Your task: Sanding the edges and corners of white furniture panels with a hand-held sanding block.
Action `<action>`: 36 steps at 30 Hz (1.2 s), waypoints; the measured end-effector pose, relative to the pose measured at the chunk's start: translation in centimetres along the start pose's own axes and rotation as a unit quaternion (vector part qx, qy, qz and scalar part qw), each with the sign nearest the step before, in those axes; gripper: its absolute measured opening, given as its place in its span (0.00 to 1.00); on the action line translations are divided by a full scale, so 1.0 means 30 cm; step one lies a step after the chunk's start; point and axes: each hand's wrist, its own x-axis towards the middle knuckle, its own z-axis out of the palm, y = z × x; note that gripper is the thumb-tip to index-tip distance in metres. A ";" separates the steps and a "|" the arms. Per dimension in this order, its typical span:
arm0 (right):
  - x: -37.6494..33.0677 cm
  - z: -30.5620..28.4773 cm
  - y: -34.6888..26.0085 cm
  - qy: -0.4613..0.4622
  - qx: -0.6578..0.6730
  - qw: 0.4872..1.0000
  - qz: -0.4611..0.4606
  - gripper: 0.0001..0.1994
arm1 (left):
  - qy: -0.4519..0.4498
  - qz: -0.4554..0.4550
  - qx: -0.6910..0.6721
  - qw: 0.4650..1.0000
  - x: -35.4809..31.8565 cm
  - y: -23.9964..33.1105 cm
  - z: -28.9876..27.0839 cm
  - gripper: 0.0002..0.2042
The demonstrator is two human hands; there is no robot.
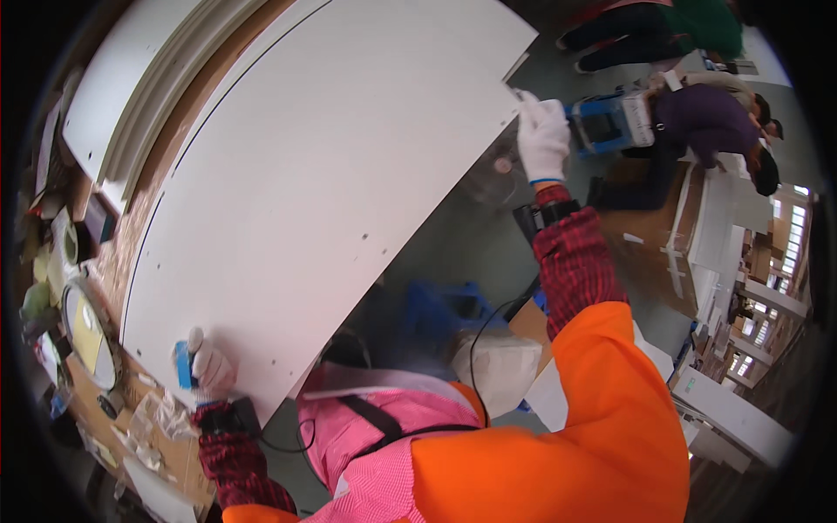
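A large white panel (331,157) with small drilled holes stretches across the work surface in front of me. My left hand (214,368), in a white glove, lies over the panel's near left end. Its fingers are closed round a small blue block (185,364), whose exact kind I cannot make out. Out to the far right, my right hand (542,138), gloved in white with a blue cuff edge, is closed at the panel's right edge by its notched corner. The fingertips there are partly hidden.
More white panels (131,78) lie stacked at the far left. Tape rolls, a round dish (87,336) and crumpled scraps (170,417) crowd the brown bench on the left. Blue plastic stools (445,305) stand below. At the right, other people work beside a large cardboard box (654,235).
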 end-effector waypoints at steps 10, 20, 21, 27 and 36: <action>-0.175 -0.024 -0.152 0.141 -0.026 0.987 0.070 0.11 | -0.001 -0.019 -0.008 1.000 0.027 -0.018 0.019 0.12; -0.555 -0.088 -0.727 0.013 0.041 0.985 -0.169 0.04 | 0.009 -0.081 0.036 0.996 0.005 -0.009 0.024 0.18; -0.630 -0.122 -0.826 0.007 0.094 0.987 -0.134 0.04 | 0.001 -0.084 0.031 0.996 0.014 -0.017 0.021 0.18; -1.005 -0.261 -1.270 -0.142 0.183 0.962 -0.147 0.04 | -0.040 -0.083 0.020 0.996 0.011 -0.014 0.030 0.19; -1.082 -0.346 -1.412 -0.045 0.207 0.942 -0.261 0.01 | 0.001 -0.031 0.204 0.978 -0.293 0.073 0.114 0.18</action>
